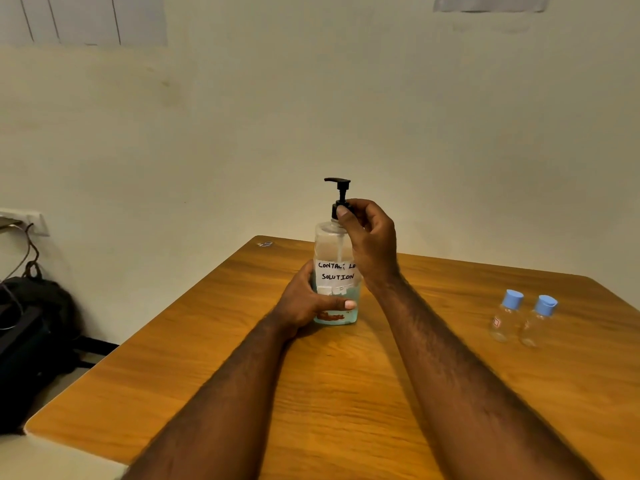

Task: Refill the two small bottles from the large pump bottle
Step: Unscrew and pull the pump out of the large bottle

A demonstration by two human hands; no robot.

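Two hands on the pump bottle [328,245]: left hand [304,304] round its base, right hand [372,237] pinching its collar [335,210].

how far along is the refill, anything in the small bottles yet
Done: nothing yet. The two small clear bottles with blue caps look empty and stand capped on the wooden table. In hand: the left hand steadies the large clear pump bottle while the right hand pinches its black pump collar. Still to do: opening, filling and recapping both.
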